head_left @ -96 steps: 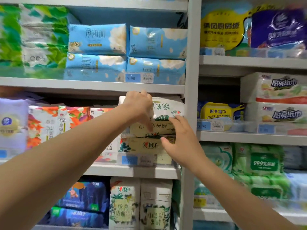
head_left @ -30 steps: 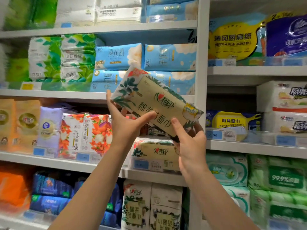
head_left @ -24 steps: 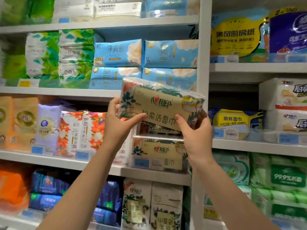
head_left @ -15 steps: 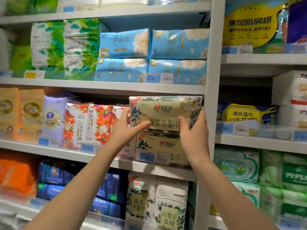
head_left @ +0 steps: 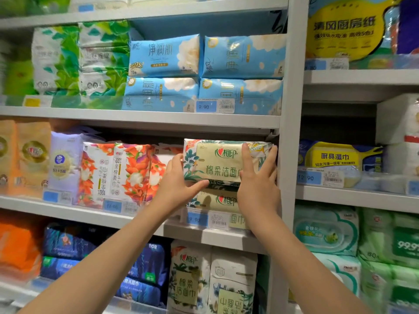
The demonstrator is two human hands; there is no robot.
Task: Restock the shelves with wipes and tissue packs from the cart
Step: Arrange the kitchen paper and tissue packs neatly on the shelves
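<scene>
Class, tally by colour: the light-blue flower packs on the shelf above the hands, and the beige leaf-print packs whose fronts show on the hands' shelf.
Light-blue flower-print tissue packs: 4
Beige leaf-print tissue packs: 2
Total: 6

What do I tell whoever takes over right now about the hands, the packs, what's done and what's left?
Left grip: holds the beige face-towel pack at its left end, thumb underneath.
Right grip: straight fingers press on the pack's front right.
Pack: on top of a matching pack on the middle shelf, beside the upright.
Done: pack in its slot.
Left: release it and fetch more; the cart is not in view.
</scene>
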